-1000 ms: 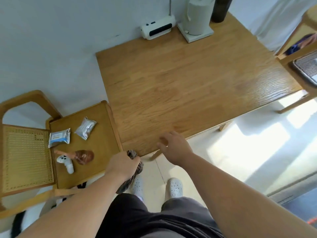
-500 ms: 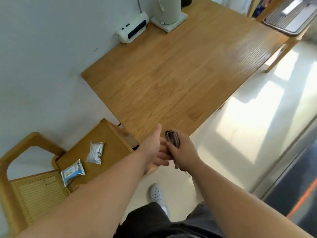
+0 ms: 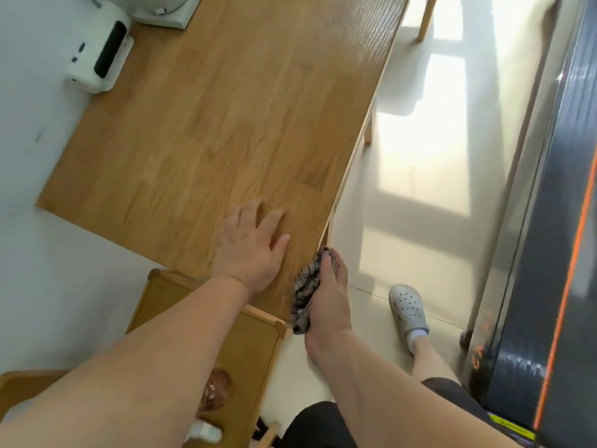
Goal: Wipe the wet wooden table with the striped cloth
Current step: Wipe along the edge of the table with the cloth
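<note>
No readable writing anywhere that I can make out. The white device (image 3: 98, 50) by the wall has a dark panel and a couple of small marks, too blurred to read. The yellow strip at the bottom right edge may carry print; I cannot tell.

The cloth (image 3: 305, 289) is bunched into a narrow wad, grey-white with dark stripes running in several directions across the folds. It sits at the near corner of the table (image 3: 200, 124), right at the table's floor-side edge, part of it hanging below the tabletop line. I cannot tell whether it touches the top surface itself.

The right hand (image 3: 326, 302) is closed around the cloth, fingers wrapped over it from the floor side, thumb along the top.

The left hand (image 3: 250, 244) lies palm down on the table near that same corner, fingers spread wide, holding nothing. It is just beside the cloth, with a strip of bare wood between them.

The tabletop is light oak-coloured planks with visible grain. I see a sheen toward the far end; no distinct drops or puddles can be picked out in this blur.

A white appliance base (image 3: 164, 11) stands at the far edge by the wall. A lower wooden chair seat (image 3: 245, 344) sits under my left forearm, with a brown object (image 3: 214, 389) on it. One grey clog (image 3: 408, 307) shows on the pale floor.
</note>
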